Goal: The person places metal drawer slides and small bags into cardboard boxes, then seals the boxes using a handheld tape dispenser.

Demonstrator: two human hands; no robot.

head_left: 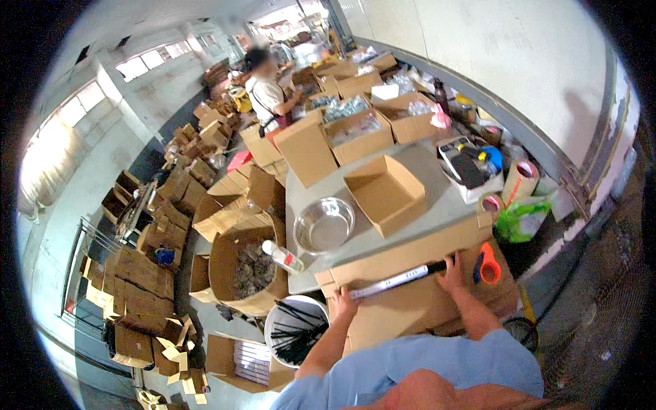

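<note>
The head view looks down on a grey table (437, 179) with a brown cardboard sheet (403, 318) over its near edge. Nothing written can be read on the white rail (391, 282) lying on that sheet: its few small dark marks may be slots or print, too fine to tell. The bottle (282, 257) at the table's left edge has a reddish label, and the green-and-white bag (521, 220) beyond the right edge bears a pattern; lettering on either is too small to make out.

The rail is long, narrow and straight, glossy white, with a black section (435, 266) at its right end. It slants across the sheet, its right end farther from the wearer, alongside a raised fold.

The left hand (344, 304) has bent fingers at the rail's left end; the right hand (451, 275) is spread about the black section. Whether either grips or merely steadies cannot be told.

Near the sheet's right edge sits an orange ring-shaped tool (489, 272) with a blue part. Past the sheet's far edge stand a steel bowl (323, 229), toward the table's left edge, and an open carton (404, 213). A white bucket (272, 314) of black rods (298, 335) stands beside the table's near left corner.
</note>
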